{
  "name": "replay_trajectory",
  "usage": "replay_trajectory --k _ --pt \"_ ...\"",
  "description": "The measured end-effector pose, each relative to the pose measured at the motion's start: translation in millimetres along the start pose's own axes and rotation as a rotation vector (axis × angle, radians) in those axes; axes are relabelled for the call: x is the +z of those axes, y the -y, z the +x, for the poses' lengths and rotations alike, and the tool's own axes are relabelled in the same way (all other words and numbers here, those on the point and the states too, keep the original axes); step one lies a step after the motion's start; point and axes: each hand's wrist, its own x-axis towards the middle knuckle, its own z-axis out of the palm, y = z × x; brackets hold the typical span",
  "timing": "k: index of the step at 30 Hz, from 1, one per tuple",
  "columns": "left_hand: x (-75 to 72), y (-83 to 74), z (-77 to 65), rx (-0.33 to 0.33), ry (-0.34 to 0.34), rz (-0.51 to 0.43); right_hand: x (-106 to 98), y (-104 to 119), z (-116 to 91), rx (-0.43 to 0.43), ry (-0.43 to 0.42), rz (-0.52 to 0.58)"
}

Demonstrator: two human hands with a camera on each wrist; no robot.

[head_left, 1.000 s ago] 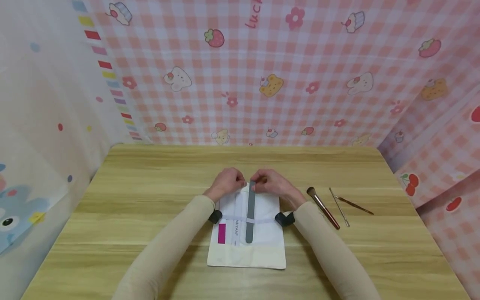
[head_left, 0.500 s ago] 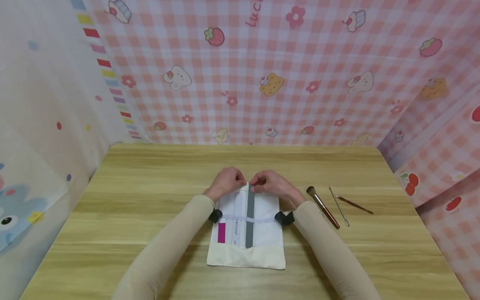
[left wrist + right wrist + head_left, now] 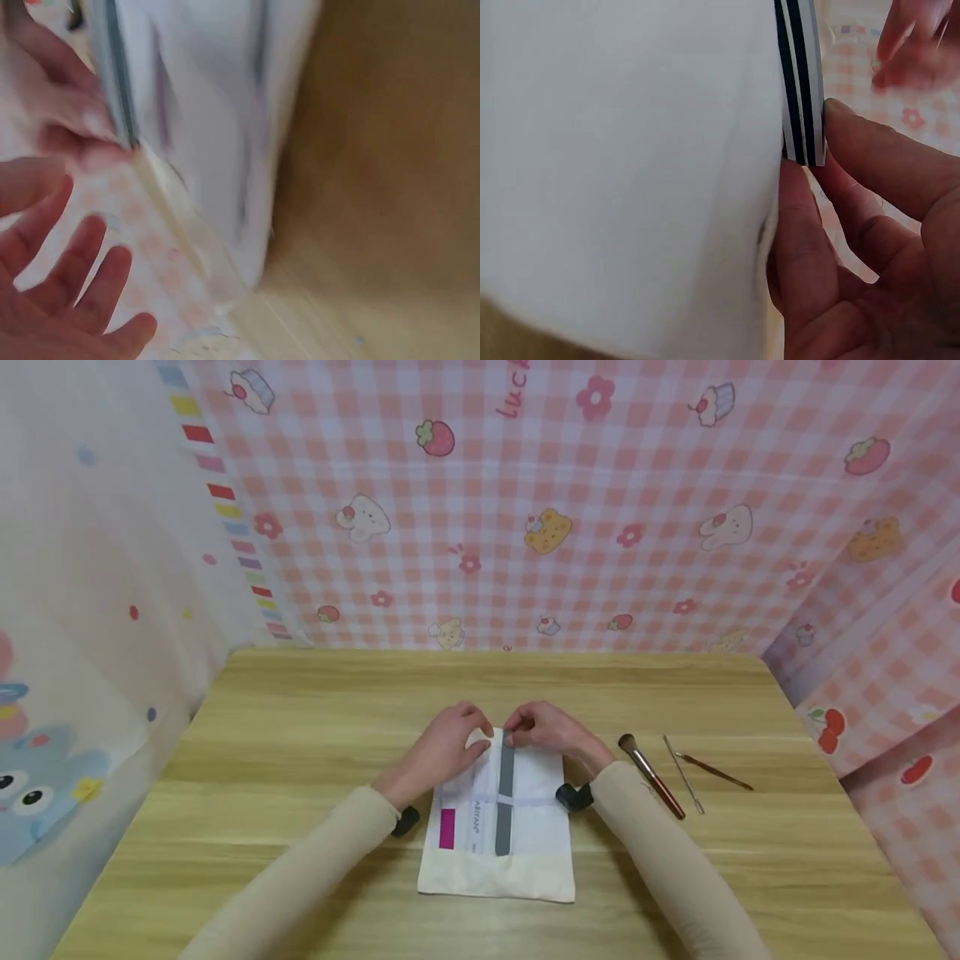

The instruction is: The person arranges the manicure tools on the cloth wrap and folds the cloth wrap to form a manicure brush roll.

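A cream cloth pouch (image 3: 536,881) lies on the table in the head view. A grey nail file (image 3: 504,828) runs lengthwise along it, under a thin elastic band (image 3: 532,803), its near end tucked into the bottom pocket. My right hand (image 3: 546,727) pinches the file's far end between thumb and fingers. In the right wrist view the nail files' edges (image 3: 802,82) show as stacked dark and white layers. My left hand (image 3: 450,745) is just left of the file's far end, over the pouch, fingers spread and holding nothing in the left wrist view.
White packaging with lettering (image 3: 477,818) and a pink label (image 3: 447,828) sit under the same band, left of the file. To the right lie a red-handled makeup brush (image 3: 652,777), a thin metal tool (image 3: 684,775) and a slim brown brush (image 3: 715,772).
The grey file has slid toward me, its near end going into the pouch's bottom pocket. My left hand has let go of the pouch's far edge and its fingers have opened.
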Motion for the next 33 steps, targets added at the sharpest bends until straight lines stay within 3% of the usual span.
replay_trajectory --k 6,9,12,17,25,33 --pt "11.8 -21.2 -45.7 0.115 0.156 0.023 -2 6 -12 0.038 -0.030 -0.059" --pt "16.9 -27.1 -60.9 0.193 0.199 0.039 -1 7 -22 0.061 -0.069 -0.040" --pt "18.1 -30.8 -71.4 0.221 0.244 0.030 3 6 -32 0.049 -0.106 -0.022" --pt "21.1 -30.1 -81.7 0.198 0.294 0.002 15 5 -41 0.020 -0.094 0.016" --pt "27.6 -31.5 -88.7 0.208 0.278 -0.046 22 -3 -39 0.013 -0.097 0.042" --pt "26.4 -33.3 -87.6 0.126 0.289 -0.135 22 -7 -38 -0.046 -0.084 0.053"
